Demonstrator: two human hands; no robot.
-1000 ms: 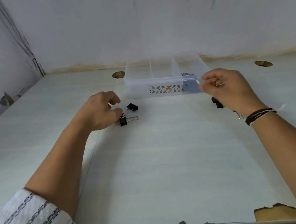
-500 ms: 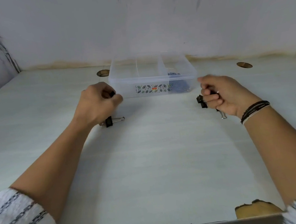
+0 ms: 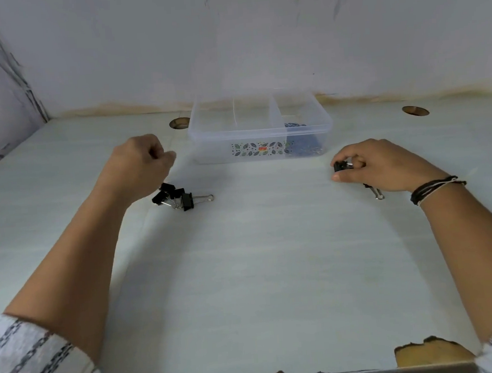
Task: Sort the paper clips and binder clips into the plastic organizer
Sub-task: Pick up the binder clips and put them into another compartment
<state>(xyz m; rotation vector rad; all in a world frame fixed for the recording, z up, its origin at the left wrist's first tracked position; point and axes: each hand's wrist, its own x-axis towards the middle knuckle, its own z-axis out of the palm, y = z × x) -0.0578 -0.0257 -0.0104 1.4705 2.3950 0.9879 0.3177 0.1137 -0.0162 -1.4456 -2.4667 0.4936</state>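
A clear plastic organizer [image 3: 260,131] with dividers stands at the back of the table; blue paper clips [image 3: 301,146] fill its right compartment. Several black binder clips [image 3: 178,197] lie in a cluster on the table, just below my left hand [image 3: 138,164], which is closed in a fist above them; whether it holds anything is hidden. My right hand [image 3: 380,164] rests on the table to the right of the organizer and pinches a black binder clip [image 3: 341,166]. Another clip's wire handle [image 3: 376,192] pokes out under my right wrist.
Two round cable holes [image 3: 180,123] [image 3: 415,110] sit in the tabletop either side of the organizer. A wall rises right behind it. The near table edge is chipped [image 3: 431,351] at the lower right.
My left hand lifted off the binder clips, uncovering the cluster. My right hand came down from the organizer's rim to the table and took hold of a black binder clip.
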